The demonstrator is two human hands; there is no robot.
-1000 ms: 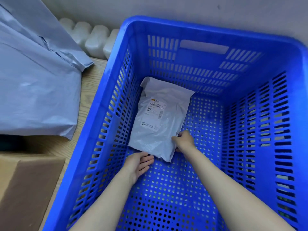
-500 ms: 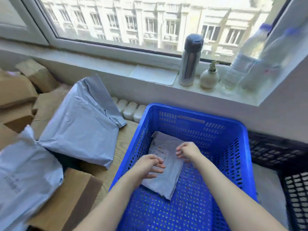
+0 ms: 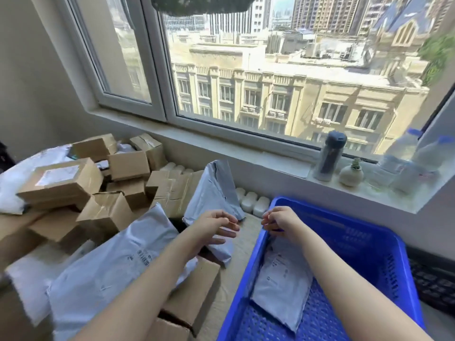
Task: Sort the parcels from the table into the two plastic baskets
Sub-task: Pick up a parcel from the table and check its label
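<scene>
I see both hands empty, fingers loosely curled — left hand point(image 3: 216, 226) over the table parcels point(image 3: 108, 262), right hand point(image 3: 280, 221) above the blue basket point(image 3: 384, 257), one grey parcel point(image 3: 280, 284) below it.

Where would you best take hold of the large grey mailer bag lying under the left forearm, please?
Probably its upper edge, from above: the large grey mailer bag lies flat and limp atop the cardboard boxes, that edge is clear of the forearm, and both hands look free.
</scene>
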